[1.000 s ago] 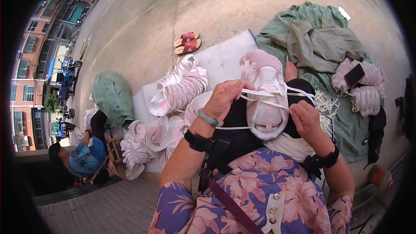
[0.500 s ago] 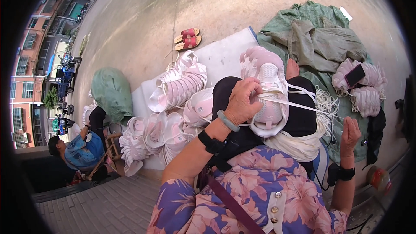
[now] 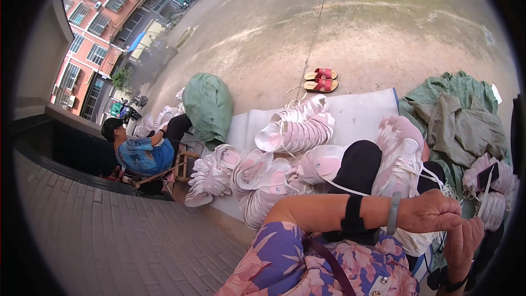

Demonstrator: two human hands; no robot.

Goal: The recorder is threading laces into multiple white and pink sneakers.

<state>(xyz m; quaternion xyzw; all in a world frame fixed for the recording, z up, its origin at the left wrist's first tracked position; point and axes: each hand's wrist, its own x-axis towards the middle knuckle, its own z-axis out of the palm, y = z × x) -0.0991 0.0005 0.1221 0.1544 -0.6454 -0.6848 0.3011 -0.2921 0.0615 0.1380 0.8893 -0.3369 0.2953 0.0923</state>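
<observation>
A white and pink sneaker (image 3: 395,159) rests on my lap, toe pointing away, white laces across its tongue. To its right, my left hand (image 3: 430,211) reaches over and meets my right hand (image 3: 463,240). Both hands are closed, their fingers touching. A white shoelace (image 3: 484,197) sticks up from the fingertips of my right hand. What my left fingers pinch is hidden behind the knuckles. Loose white laces (image 3: 411,239) lie on my lap beneath my left wrist.
Stacked pink-white shoe uppers (image 3: 298,129) lie on a pale sheet (image 3: 356,108) at left. Red slippers (image 3: 321,80) are beyond. Green sacking (image 3: 457,115) spreads at right, near a phone (image 3: 487,174) on bundled uppers. Another person (image 3: 145,153) sits far left beside a green sack (image 3: 207,107).
My left hand has left the shoe's laces and moved right to my right hand. The view has swung, so the surroundings sit further right and lower.
</observation>
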